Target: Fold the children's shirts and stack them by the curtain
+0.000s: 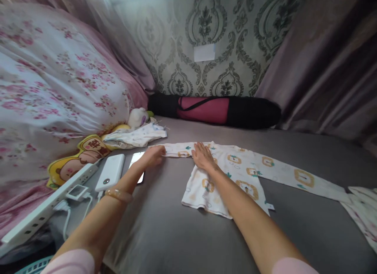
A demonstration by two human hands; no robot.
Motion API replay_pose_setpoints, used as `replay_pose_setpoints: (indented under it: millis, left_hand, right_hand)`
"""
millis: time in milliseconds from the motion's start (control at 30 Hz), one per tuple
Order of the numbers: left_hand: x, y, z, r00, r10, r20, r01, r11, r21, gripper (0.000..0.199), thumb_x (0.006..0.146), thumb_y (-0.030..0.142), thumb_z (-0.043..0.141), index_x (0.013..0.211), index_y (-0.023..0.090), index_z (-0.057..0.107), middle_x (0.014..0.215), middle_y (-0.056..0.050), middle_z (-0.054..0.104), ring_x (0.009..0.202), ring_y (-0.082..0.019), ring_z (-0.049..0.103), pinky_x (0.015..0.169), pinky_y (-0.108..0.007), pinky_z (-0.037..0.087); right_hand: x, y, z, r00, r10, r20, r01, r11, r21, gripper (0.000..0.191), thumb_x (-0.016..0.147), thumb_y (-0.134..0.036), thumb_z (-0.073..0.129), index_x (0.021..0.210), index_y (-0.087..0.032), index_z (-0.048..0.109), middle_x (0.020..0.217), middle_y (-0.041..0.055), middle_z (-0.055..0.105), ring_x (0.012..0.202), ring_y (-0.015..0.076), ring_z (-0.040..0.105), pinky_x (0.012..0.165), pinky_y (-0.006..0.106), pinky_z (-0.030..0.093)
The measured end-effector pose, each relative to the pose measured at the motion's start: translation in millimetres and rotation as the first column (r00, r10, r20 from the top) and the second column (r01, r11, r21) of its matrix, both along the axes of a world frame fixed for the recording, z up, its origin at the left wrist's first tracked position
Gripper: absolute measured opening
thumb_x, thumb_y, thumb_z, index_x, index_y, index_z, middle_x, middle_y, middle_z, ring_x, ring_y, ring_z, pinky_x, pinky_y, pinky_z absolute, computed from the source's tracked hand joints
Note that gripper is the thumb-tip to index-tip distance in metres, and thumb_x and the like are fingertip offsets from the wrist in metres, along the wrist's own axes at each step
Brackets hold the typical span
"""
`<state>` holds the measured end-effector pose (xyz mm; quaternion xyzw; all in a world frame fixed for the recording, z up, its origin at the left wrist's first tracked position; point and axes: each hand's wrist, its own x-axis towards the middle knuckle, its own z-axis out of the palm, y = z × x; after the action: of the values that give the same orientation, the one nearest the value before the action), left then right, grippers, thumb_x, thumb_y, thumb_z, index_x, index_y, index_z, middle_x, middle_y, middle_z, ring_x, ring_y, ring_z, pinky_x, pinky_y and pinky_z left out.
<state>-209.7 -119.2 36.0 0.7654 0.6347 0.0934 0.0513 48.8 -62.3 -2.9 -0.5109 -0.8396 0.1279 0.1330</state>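
A small white shirt point(235, 168) with orange lion and green leaf prints lies spread on the grey sheet, both sleeves stretched sideways. My left hand point(155, 155) is closed at the cuff end of the left-side sleeve, its fingers curled onto the fabric. Flat on the shirt near that sleeve's shoulder rests my right hand point(203, 156), fingers extended. The far end of the other sleeve point(321, 185) reaches towards another pale garment point(363, 211) at the right edge.
Left of the shirt are a phone point(140, 176), a white power bank point(110, 172), a power strip point(50, 203) with cables, a yellow pig cushion point(78, 162) and a crumpled white cloth point(137, 136). A black and red roll bag point(206, 110) lies along the wall.
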Motion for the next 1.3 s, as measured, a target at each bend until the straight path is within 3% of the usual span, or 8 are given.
replay_pose_setpoints:
  millis: [267, 500, 700, 767, 900, 1000, 1133, 1300]
  left_hand:
    - [-22, 42, 7.0, 0.926, 0.358, 0.116, -0.346, 0.932, -0.109, 0.020, 0.062, 0.024, 0.061, 0.082, 0.021, 0.065, 0.099, -0.011, 0.067, 0.109, -0.034, 0.054, 0.092, -0.043, 0.039]
    - [-37, 55, 24.4, 0.891, 0.397, 0.218, -0.340, 0.905, -0.257, 0.019, 0.053, 0.032, 0.071, 0.065, 0.021, 0.062, 0.061, 0.000, 0.061, 0.082, -0.026, 0.062, 0.074, -0.031, 0.046]
    - [-53, 51, 42.4, 0.387, 0.473, 0.792, -0.125, 0.878, -0.463, 0.046, 0.055, 0.037, 0.078, 0.092, 0.017, 0.060, 0.087, -0.004, 0.068, 0.080, -0.019, 0.065, 0.072, -0.029, 0.051]
    - [-53, 52, 39.9, 0.334, 0.482, 0.810, -0.155, 0.876, -0.457, 0.043, 0.061, 0.033, 0.075, 0.096, 0.016, 0.059, 0.090, -0.006, 0.068, 0.083, -0.020, 0.065, 0.076, -0.031, 0.052]
    - [-38, 52, 26.9, 0.636, 0.538, 0.553, -0.513, 0.830, -0.218, 0.024, 0.081, 0.027, 0.053, 0.102, 0.015, 0.057, 0.091, -0.009, 0.066, 0.090, -0.026, 0.065, 0.077, -0.035, 0.051]
    - [-23, 47, 18.6, 0.861, 0.504, 0.076, -0.509, 0.858, 0.073, 0.028, 0.088, 0.022, 0.043, 0.113, 0.015, 0.052, 0.106, -0.015, 0.062, 0.098, -0.031, 0.063, 0.080, -0.041, 0.049]
    - [-15, 41, 9.9, 0.856, 0.437, -0.278, -0.424, 0.899, 0.108, 0.032, 0.092, 0.018, 0.032, 0.122, 0.015, 0.045, 0.111, -0.019, 0.058, 0.092, -0.030, 0.065, 0.077, -0.041, 0.050]
    - [-22, 45, -3.2, 0.839, 0.455, -0.299, -0.463, 0.885, 0.046, 0.034, 0.096, 0.022, 0.025, 0.120, 0.009, 0.046, 0.109, -0.022, 0.061, 0.096, -0.032, 0.065, 0.078, -0.042, 0.049]
  right_hand:
    - [-2, 1, -1.4, 0.998, -0.008, 0.056, 0.006, 0.999, 0.035, 0.056, 0.098, -0.036, 0.023, 0.146, -0.008, 0.033, 0.154, 0.0138, 0.027, 0.143, 0.0244, 0.020, 0.115, 0.038, 0.010]
    - [-4, 6, 4.5, 0.997, -0.008, 0.079, 0.016, 0.994, -0.104, 0.061, 0.097, -0.036, 0.023, 0.149, -0.006, 0.023, 0.157, 0.0135, 0.019, 0.145, 0.0249, 0.013, 0.116, 0.040, 0.008]
    - [-5, 16, 11.5, 0.999, -0.022, 0.042, 0.031, 0.971, -0.235, 0.064, 0.097, -0.040, 0.019, 0.151, -0.007, 0.018, 0.158, 0.0109, 0.015, 0.145, 0.0222, 0.011, 0.116, 0.040, 0.007]
    - [-6, 17, 12.0, 0.999, -0.047, 0.026, 0.053, 0.967, -0.250, 0.063, 0.098, -0.041, 0.013, 0.151, -0.008, 0.018, 0.158, 0.0097, 0.016, 0.145, 0.0207, 0.011, 0.116, 0.039, 0.008]
    - [-11, 12, 8.8, 0.994, -0.099, 0.051, 0.106, 0.977, -0.183, 0.062, 0.098, -0.041, 0.012, 0.151, -0.009, 0.021, 0.158, 0.0081, 0.019, 0.145, 0.0202, 0.012, 0.116, 0.037, 0.008]
    - [-15, 7, 5.5, 0.987, -0.135, 0.083, 0.144, 0.982, -0.119, 0.061, 0.099, -0.041, 0.014, 0.151, -0.010, 0.023, 0.158, 0.0075, 0.020, 0.145, 0.0202, 0.013, 0.115, 0.036, 0.007]
    - [-16, 2, 4.9, 0.988, -0.138, 0.074, 0.143, 0.987, -0.071, 0.062, 0.098, -0.042, 0.018, 0.150, -0.009, 0.023, 0.157, 0.0088, 0.022, 0.144, 0.0214, 0.014, 0.115, 0.036, 0.006]
    - [-16, 2, 5.1, 0.988, -0.141, 0.069, 0.145, 0.988, -0.055, 0.063, 0.096, -0.043, 0.027, 0.150, -0.011, 0.025, 0.157, 0.0098, 0.023, 0.144, 0.0237, 0.015, 0.114, 0.037, 0.008]
